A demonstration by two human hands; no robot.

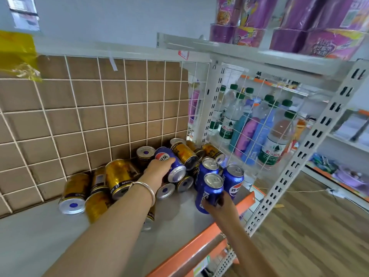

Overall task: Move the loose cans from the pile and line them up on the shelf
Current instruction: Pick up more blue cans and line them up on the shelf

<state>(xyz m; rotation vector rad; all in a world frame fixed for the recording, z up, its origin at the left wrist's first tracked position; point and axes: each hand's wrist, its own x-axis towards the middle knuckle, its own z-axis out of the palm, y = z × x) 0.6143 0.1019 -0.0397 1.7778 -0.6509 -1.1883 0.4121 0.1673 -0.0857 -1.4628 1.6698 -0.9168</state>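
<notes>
Under the left fingers (169, 161), a blue can (171, 164) lying atop the pile; step in hand is the pick-up.

Left hand (157, 171) curls onto that tilted can, seemingly closing on it; right hand (221, 204) wraps a second blue can (209, 193), upright at the shelf (60, 236) front; just beyond those fingers stand two more blue cans (232, 179); gold cans (119, 176) sprawl left of the left fingers; next, I judge, lift the lying can clear, turn it upright, set it beside the row.

Left arm: stretched forward, bare, a silver bangle at the wrist.
Left hand (157, 166): palm down, fingers curled in a grasp.
Right hand (221, 204): fingers wrapped in a grip, forearm angled upward.
</notes>
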